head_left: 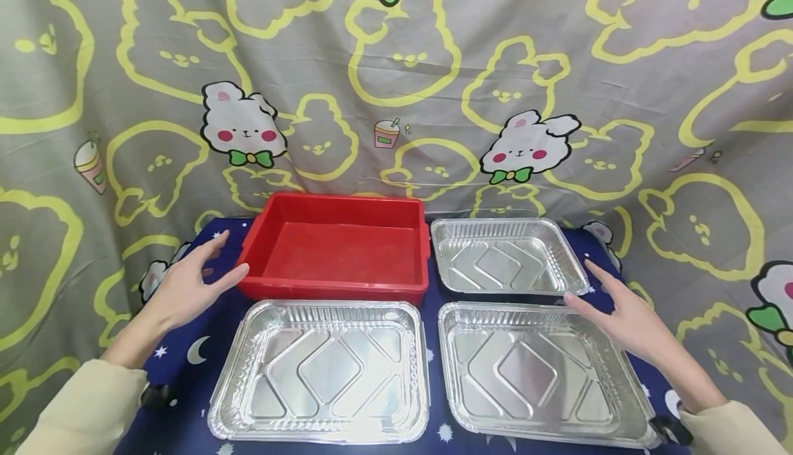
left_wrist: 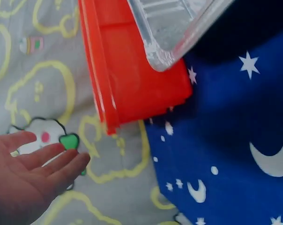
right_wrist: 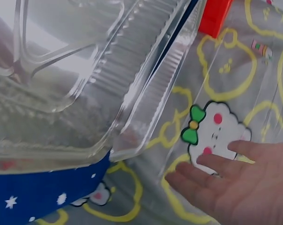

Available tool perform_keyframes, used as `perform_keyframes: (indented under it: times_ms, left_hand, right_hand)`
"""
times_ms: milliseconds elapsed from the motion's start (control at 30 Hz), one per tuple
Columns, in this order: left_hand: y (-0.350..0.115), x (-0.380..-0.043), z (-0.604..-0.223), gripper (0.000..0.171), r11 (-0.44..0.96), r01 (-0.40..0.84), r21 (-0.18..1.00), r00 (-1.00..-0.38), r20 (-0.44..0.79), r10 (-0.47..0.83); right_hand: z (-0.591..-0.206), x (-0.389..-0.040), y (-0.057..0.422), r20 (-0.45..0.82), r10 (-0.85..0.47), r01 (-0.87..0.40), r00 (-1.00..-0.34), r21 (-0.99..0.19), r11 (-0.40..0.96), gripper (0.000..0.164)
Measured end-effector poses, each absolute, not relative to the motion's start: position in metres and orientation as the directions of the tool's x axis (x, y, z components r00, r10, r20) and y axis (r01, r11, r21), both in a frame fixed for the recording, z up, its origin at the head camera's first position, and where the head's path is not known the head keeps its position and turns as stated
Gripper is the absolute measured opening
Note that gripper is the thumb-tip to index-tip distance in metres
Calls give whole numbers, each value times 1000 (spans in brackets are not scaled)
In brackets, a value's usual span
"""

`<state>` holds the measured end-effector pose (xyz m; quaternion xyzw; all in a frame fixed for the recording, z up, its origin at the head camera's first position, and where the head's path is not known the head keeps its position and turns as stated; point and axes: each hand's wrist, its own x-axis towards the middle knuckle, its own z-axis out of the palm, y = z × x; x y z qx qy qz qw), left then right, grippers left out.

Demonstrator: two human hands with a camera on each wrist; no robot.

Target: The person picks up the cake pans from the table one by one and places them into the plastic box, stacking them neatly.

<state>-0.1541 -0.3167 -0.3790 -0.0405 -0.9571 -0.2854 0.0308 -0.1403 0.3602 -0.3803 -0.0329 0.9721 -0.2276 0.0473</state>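
In the head view my left hand [head_left: 188, 286] hovers by the left end of a red plastic bin [head_left: 337, 288], its fingers spread and holding nothing. The left wrist view shows that hand [left_wrist: 38, 176] apart from the bin [left_wrist: 137, 79]. On the other side, my right hand [head_left: 628, 317] hangs over the right edges of two foil trays, fingers extended around nothing. One foil tray [head_left: 502, 262] lies at the back right, another [head_left: 526, 372] in front of it. A third foil tray [head_left: 328, 372] lies in front of the bin. No contents show in the bin or trays.
A dark blue tablecloth [head_left: 192, 372] with white stars and moons covers the table. Behind and at both sides hangs a grey curtain [head_left: 421, 118] with yellow cartoon outlines. The bin and trays stand close together, with narrow gaps between them.
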Motion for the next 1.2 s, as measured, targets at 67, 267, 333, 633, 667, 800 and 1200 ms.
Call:
perform_keyframes:
  times_ms: [67, 267, 333, 633, 667, 800, 1200]
  left_hand:
    - [-323, -158, -381, 89, 805, 71, 588, -997, 53, 49]
    - [-343, -169, -392, 83, 751, 5, 660, -1000, -12, 17]
    - [-348, -174, -397, 82, 732, -13, 681, -1000, -30, 9]
    - [-362, -186, -420, 76, 579, -65, 813, -994, -102, 32]
    - [-363, -186, -422, 75, 558, -66, 827, -994, -103, 36]
    - [-365, -190, -429, 71, 468, -66, 881, -993, -104, 56]
    - [-368, -197, -440, 41, 213, -99, 972, -990, -117, 72]
  right_hand:
    - [-381, -141, 370, -104, -87, -27, -991, -477, 878, 90]
    - [-386, -141, 400, -144, -95, 0, -985, -552, 834, 81]
    - [-389, -141, 410, -157, -97, 13, -983, -582, 813, 79]
    - [-414, -138, 447, -223, -95, 103, -970, -733, 673, 59]
    - [-417, -137, 451, -221, -93, 108, -971, -750, 653, 48]
    - [-429, -133, 469, -231, -86, 135, -969, -791, 597, 29]
    - [-453, -124, 494, -434, -154, 304, -888, -803, 512, 25]
